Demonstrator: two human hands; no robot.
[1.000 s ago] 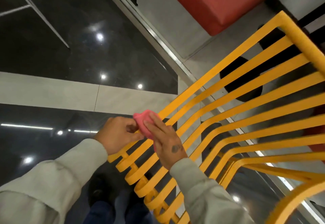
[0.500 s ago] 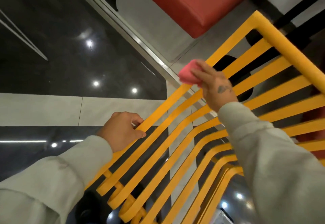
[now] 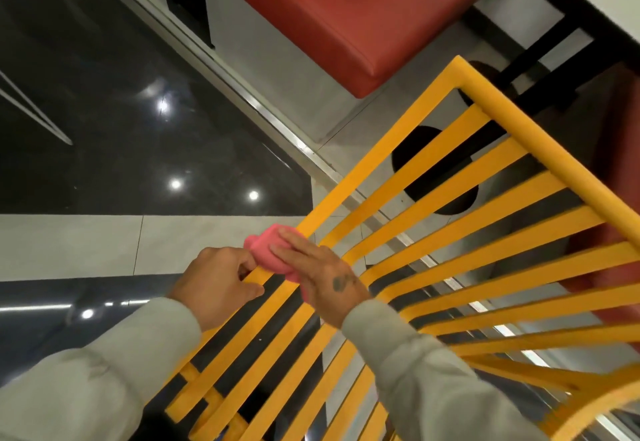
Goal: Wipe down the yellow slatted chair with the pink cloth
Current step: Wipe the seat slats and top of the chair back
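Left hand [image 3: 214, 288] grips the yellow chair [image 3: 519, 127]; right hand [image 3: 322, 284] presses pink cloth [image 3: 268, 250] flat onto it; glossy dark floor [image 3: 104, 111] beneath.

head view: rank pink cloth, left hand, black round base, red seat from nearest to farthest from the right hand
1. pink cloth, pressed under the right hand.
2. left hand, just left, gripping the yellow chair.
3. black round base, up-right behind the slats.
4. red seat, top of view.

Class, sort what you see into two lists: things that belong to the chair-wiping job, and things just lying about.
Job: yellow slatted chair; pink cloth; right hand pressing the cloth on a slat; left hand gripping a slat.
Just there: red cushioned seat; glossy dark floor.
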